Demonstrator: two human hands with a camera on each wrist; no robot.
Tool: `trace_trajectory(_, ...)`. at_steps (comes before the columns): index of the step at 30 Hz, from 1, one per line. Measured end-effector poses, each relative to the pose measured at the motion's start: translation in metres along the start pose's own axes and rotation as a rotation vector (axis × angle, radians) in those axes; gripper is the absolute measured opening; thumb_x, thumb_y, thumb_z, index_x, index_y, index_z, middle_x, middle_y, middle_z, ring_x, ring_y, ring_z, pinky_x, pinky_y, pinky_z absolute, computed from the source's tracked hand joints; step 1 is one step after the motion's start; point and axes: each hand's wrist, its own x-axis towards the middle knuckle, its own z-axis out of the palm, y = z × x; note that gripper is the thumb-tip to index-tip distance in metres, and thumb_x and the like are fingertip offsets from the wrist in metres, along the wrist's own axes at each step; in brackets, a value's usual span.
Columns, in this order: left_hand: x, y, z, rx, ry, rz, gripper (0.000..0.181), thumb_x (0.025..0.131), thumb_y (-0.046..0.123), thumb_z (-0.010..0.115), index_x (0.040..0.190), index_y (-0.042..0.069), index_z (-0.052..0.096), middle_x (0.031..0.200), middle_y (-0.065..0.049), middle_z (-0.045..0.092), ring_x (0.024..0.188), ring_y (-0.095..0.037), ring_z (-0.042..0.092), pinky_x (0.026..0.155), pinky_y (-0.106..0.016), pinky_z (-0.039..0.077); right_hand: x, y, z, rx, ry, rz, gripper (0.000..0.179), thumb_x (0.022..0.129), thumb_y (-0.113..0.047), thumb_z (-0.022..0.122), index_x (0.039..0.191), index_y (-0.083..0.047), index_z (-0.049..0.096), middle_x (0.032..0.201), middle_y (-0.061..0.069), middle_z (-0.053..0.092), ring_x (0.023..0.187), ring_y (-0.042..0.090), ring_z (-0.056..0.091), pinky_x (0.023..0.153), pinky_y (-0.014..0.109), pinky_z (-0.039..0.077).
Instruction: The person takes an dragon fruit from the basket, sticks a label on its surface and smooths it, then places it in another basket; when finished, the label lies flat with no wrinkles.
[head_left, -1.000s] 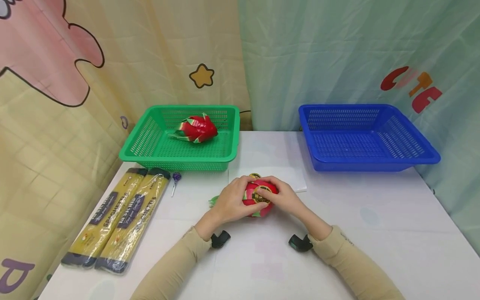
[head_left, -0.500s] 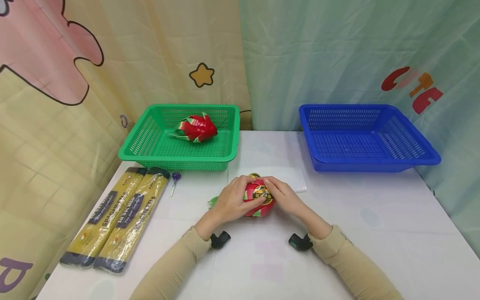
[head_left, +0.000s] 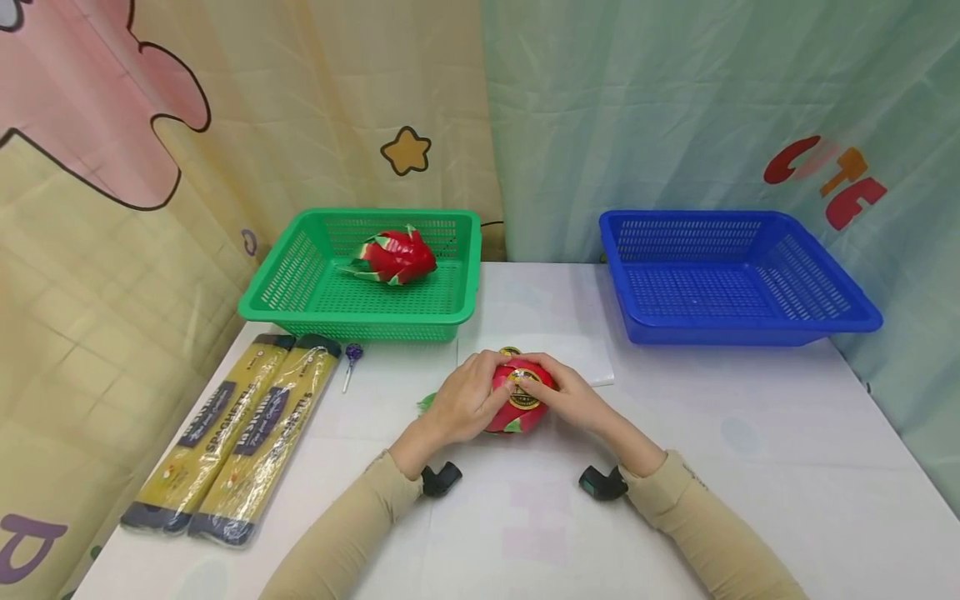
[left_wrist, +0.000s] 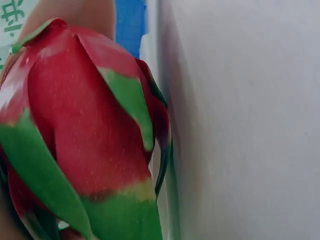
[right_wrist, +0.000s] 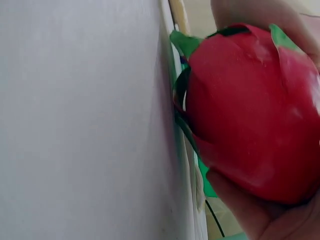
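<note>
In the head view a red dragon fruit (head_left: pixel 517 421) with green scales lies on the table between both hands. My left hand (head_left: pixel 467 402) grips its left side, and my right hand (head_left: pixel 573 400) holds its right side. Both thumbs are at a round black-and-gold sticker (head_left: pixel 527 390) on its upper face. The left wrist view shows the leafy end of the dragon fruit (left_wrist: pixel 95 120) close up. From the right wrist view, the rounded red end of the dragon fruit (right_wrist: pixel 250 115) shows with fingers around it.
A white sheet (head_left: pixel 573 354) lies just behind the hands, with another round gold sticker (head_left: pixel 510 351) at it. A green basket (head_left: pixel 360 318) holds a second dragon fruit (head_left: pixel 397 257). A blue basket (head_left: pixel 750 321) stands right. Two spaghetti packs (head_left: pixel 262 442) and a purple lollipop (head_left: pixel 353 354) lie left.
Half a second ago the right thumb was drawn back from the sticker; now it is on it again, and the left thumb has shifted up. The dragon fruit stays in place.
</note>
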Motion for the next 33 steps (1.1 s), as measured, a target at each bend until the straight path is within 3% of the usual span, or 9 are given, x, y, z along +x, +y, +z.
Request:
trace_trajectory(4,0.001,0.002,0.006,-0.002,0.08,-0.04,0.032,0.098,0.032,0.038,0.112,0.006,0.05,0.094,-0.004,0.057,0.083,-0.015,0.053,0.067,-0.031,0.048,-0.001,0.0,0.007,-0.064,0.075,-0.044,0.034,0.096,-0.027,0.053,0.126,-0.01,0.054,0.114,0.007,0.061,0.098,0.02,0.057,0.083,0.036,0.049)
trace_trajectory(9,0.001,0.006,0.015,0.045,0.189,-0.085,0.042,0.098,0.045,0.037,0.105,0.009,0.055,0.085,0.0,0.06,0.075,-0.013,0.054,0.058,-0.028,0.046,-0.002,0.002,0.015,-0.155,0.2,-0.106,0.031,0.096,-0.027,0.052,0.12,-0.008,0.058,0.113,0.007,0.062,0.099,0.021,0.058,0.086,0.042,0.048)
trace_trajectory(14,0.001,0.007,0.018,0.054,0.253,-0.064,0.047,0.098,0.049,0.033,0.102,0.01,0.057,0.084,0.0,0.062,0.074,-0.014,0.056,0.058,-0.028,0.046,-0.003,0.003,0.02,-0.201,0.282,-0.171,0.027,0.097,-0.022,0.049,0.116,-0.006,0.061,0.111,0.008,0.064,0.101,0.023,0.06,0.087,0.045,0.048)
trace_trajectory(19,0.001,0.005,0.017,0.039,0.266,-0.049,0.043,0.097,0.048,0.036,0.099,0.01,0.056,0.083,0.001,0.062,0.072,-0.013,0.056,0.057,-0.028,0.046,-0.004,0.002,0.022,-0.257,0.32,-0.227,0.03,0.099,-0.017,0.04,0.114,-0.003,0.062,0.109,0.01,0.065,0.103,0.024,0.061,0.088,0.044,0.048)
trace_trajectory(25,0.0,0.005,0.017,0.023,0.266,-0.058,0.036,0.091,0.044,0.046,0.1,0.01,0.056,0.082,0.001,0.062,0.072,-0.012,0.055,0.056,-0.027,0.045,-0.005,0.001,0.022,-0.281,0.307,-0.239,0.033,0.101,-0.015,0.033,0.115,-0.001,0.06,0.109,0.01,0.064,0.103,0.023,0.06,0.088,0.043,0.048)
trace_trajectory(33,0.001,0.004,0.016,0.075,0.254,0.015,0.028,0.095,0.03,0.038,0.101,0.007,0.054,0.086,-0.003,0.062,0.074,-0.017,0.056,0.065,-0.032,0.046,-0.004,-0.001,0.026,-0.221,0.338,-0.178,0.023,0.096,-0.024,0.05,0.11,-0.009,0.062,0.103,0.004,0.065,0.091,0.016,0.06,0.077,0.037,0.051)
